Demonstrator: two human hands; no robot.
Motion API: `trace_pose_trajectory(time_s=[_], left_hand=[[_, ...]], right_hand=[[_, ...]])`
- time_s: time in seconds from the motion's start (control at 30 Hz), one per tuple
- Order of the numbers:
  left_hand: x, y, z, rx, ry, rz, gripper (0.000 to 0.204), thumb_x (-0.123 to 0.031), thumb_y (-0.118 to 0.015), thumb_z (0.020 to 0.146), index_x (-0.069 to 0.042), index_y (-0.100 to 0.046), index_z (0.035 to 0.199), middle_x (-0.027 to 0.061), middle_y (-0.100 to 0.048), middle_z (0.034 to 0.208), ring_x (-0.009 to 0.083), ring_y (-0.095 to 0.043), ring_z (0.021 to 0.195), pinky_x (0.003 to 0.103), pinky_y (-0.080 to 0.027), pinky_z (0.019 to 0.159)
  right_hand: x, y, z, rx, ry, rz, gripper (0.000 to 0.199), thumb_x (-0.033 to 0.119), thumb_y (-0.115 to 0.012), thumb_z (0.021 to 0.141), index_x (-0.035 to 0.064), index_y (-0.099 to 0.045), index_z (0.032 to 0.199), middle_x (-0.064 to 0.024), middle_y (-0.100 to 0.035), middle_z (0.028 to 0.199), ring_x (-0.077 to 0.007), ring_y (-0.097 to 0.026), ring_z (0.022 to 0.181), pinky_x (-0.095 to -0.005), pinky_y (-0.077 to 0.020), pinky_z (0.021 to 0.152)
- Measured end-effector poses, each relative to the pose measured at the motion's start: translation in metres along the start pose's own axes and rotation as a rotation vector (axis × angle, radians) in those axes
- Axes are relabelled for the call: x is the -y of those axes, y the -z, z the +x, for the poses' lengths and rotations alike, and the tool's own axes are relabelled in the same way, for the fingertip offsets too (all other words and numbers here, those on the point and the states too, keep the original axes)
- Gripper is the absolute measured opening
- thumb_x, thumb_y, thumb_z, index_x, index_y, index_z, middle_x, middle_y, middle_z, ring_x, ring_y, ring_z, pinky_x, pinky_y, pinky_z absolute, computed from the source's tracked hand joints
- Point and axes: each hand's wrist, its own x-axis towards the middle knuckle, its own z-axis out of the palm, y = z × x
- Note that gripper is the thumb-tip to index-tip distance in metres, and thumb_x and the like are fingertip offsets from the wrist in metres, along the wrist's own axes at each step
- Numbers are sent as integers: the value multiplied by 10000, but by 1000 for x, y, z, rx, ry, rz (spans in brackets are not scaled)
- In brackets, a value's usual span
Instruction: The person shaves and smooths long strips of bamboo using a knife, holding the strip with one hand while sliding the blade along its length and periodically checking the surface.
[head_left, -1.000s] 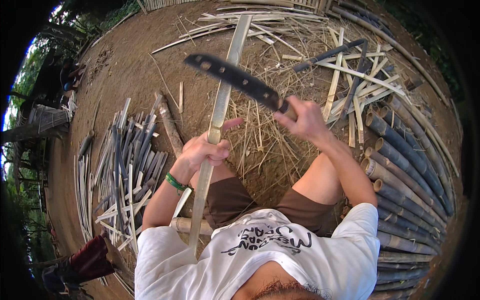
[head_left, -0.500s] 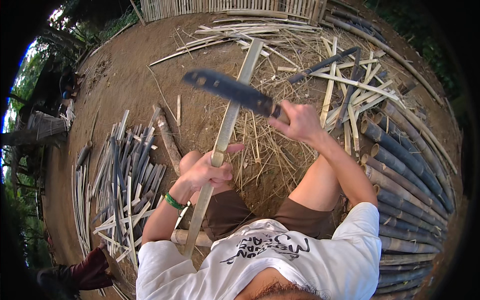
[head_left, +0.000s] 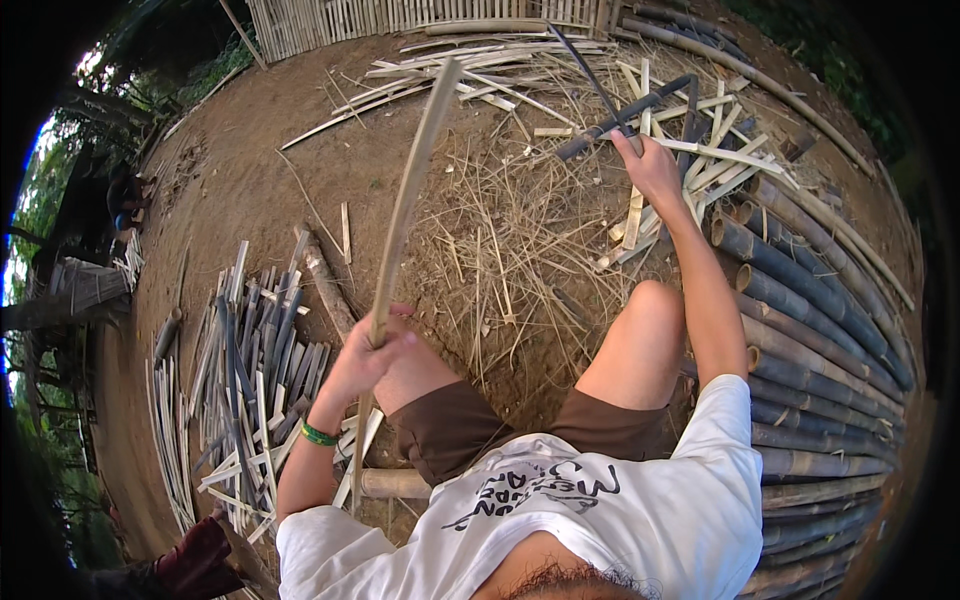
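Observation:
My left hand (head_left: pixel 368 358) is closed around a long, flat bamboo strip (head_left: pixel 414 165). The strip stands tilted, its upper end toward the fence and its lower end beside my left thigh; it is slightly blurred. Out to the far right, my right hand (head_left: pixel 655 172) grips a machete by its handle. The dark machete blade (head_left: pixel 588 77) points up and to the left, seen nearly edge-on and well apart from the strip. Beneath the machete lies a dark bamboo piece (head_left: pixel 650 105) among pale split strips.
A pile of bamboo strips (head_left: pixel 235 375) lies at my left, with a short log (head_left: pixel 325 275) beside it. Thick bamboo poles (head_left: pixel 810 300) are stacked at my right. Shavings (head_left: pixel 500 240) litter the dirt ahead, before a bamboo fence (head_left: pixel 400 15). A person's dark red garment (head_left: pixel 200 560) shows lower left.
My right hand has swung the machete away from the strip, outward to the upper right. The strip has turned edge-on and shifted left in my left hand. My knees have spread wider.

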Motion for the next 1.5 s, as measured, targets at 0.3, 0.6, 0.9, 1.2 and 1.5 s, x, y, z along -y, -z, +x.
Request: trace_pose_trajectory(time_s=[0.3,0.6,0.9,1.2,1.5], left_hand=[[20,95,-9,-778,-349,656,347,-323,-445,1048,12,-495,1125,202,-516,632,366,-553,577,433,-376,517],[127,234,-121,-888,48,1119,486,-478,-525,987,-47,-561,1209,232,-645,745,416,-650,748,475,-475,645],[235,285,-75,-972,412,1091,756,-643,-414,967,-176,-300,1550,198,-482,1437,368,-461,1322,607,-339,1042],[174,135,57,-630,-172,694,583,-354,-488,1037,-54,-342,1515,277,-557,1302,394,-552,1198,438,-445,986],[67,-35,179,-212,-351,529,561,-335,-541,1015,-46,-411,1477,231,-619,1235,347,-609,1135,431,-485,938]], right_hand=[[-28,-20,-21,-94,75,66,705,647,-577,887,-38,-704,992,-279,-686,883,-443,-660,924,-462,-495,790],[-71,-14,-33,19,-82,-37,710,670,-534,907,-25,-631,795,-90,-568,623,-257,-567,621,-393,-443,632],[-115,-17,-48,58,-257,100,644,654,-598,884,21,-626,770,-17,-520,582,-116,-492,504,-277,-386,496],[-200,3,-115,108,-364,182,437,330,-776,748,-23,-679,986,-84,-662,772,-173,-617,657,-324,-480,613],[-230,-1,-286,41,-547,-64,552,247,-738,759,-42,-581,1203,-293,-661,1079,-428,-627,1060,-475,-493,919]])
